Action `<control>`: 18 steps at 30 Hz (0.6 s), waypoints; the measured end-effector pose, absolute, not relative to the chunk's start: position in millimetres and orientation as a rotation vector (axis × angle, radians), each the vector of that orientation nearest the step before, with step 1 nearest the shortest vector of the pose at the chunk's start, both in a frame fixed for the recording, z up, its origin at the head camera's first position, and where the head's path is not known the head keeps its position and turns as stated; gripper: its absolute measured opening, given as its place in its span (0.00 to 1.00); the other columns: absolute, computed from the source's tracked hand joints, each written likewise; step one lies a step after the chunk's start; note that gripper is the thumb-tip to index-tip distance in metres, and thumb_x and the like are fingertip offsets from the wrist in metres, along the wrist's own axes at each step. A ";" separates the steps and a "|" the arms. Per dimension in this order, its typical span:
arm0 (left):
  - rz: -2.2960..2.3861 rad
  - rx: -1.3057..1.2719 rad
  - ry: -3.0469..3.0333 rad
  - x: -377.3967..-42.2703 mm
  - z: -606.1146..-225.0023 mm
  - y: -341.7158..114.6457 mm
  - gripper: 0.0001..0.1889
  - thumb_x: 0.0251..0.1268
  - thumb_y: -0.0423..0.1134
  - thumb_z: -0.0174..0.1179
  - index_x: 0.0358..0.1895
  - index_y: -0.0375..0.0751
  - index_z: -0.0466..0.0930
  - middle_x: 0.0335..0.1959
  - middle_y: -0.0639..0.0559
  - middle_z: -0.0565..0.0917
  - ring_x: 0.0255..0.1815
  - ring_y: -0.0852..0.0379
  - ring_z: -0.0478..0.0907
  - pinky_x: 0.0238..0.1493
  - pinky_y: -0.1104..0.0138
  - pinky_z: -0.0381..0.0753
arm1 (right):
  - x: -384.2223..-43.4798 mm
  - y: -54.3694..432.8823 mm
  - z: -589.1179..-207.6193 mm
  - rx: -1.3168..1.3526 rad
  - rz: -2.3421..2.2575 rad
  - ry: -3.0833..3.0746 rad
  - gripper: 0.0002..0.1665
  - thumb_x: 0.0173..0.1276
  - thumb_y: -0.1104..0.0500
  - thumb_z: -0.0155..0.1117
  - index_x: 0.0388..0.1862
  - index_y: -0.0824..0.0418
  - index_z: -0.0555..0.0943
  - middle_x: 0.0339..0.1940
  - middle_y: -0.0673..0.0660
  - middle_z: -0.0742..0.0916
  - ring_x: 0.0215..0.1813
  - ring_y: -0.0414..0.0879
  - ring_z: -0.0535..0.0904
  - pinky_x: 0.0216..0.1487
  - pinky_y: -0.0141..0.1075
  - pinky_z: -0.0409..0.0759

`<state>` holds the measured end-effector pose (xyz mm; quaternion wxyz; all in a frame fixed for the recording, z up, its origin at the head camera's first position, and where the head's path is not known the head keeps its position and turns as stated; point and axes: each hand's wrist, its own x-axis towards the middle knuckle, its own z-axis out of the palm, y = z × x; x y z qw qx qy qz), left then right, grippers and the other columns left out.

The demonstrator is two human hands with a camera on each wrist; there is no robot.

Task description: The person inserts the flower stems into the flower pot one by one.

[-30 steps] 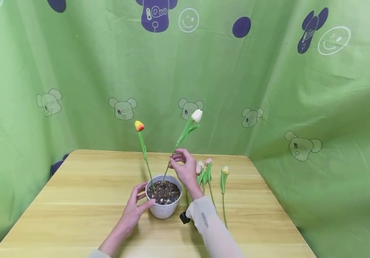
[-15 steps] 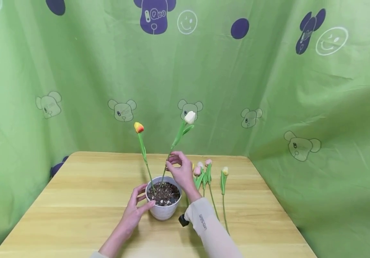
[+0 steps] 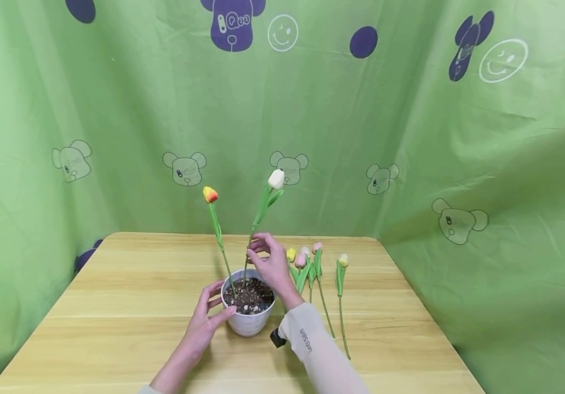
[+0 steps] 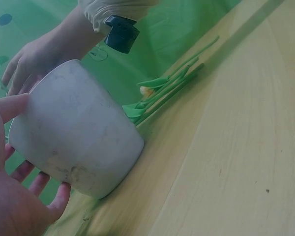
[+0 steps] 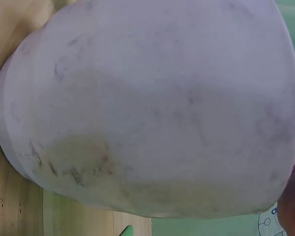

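A white flower pot (image 3: 249, 326) filled with dark soil (image 3: 255, 300) stands on the wooden table. My left hand (image 3: 202, 320) grips its left side, thumb at the front rim and fingers spread round the wall; the left wrist view shows this grip on the pot (image 4: 83, 132) up close. Between thumb and fingers, my right hand (image 3: 272, 269) pinches the stem of a white tulip (image 3: 276, 179) whose lower end meets the soil. Left of it, an orange-yellow tulip (image 3: 211, 195) stands in the pot, leaning left. The pot (image 5: 152, 108) fills most of the right wrist view.
Several tulips lie right of the pot, among them a yellow one (image 3: 290, 254), a pink one (image 3: 317, 248) and a pale yellow one (image 3: 344, 260). A black device (image 3: 277, 338) sits at my right cuff. A green curtain (image 3: 332, 109) surrounds the wooden table (image 3: 115, 306).
My right hand has moved left with the white tulip, which now stands more upright. The yellow tulip behind that hand has come into view. My left hand keeps its grip on the pot.
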<state>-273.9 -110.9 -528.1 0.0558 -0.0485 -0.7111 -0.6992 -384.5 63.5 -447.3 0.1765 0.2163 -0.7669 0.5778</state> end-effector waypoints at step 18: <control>-2.137 -0.149 -2.154 -273.7 -525.9 -111.9 0.37 0.64 0.45 0.70 0.76 0.52 0.65 0.75 0.41 0.68 0.71 0.37 0.68 0.67 0.43 0.76 | -386.0 57.5 -446.2 0.711 1.569 -2.253 0.20 0.69 0.70 0.68 0.59 0.69 0.79 0.43 0.64 0.88 0.44 0.56 0.87 0.39 0.31 0.89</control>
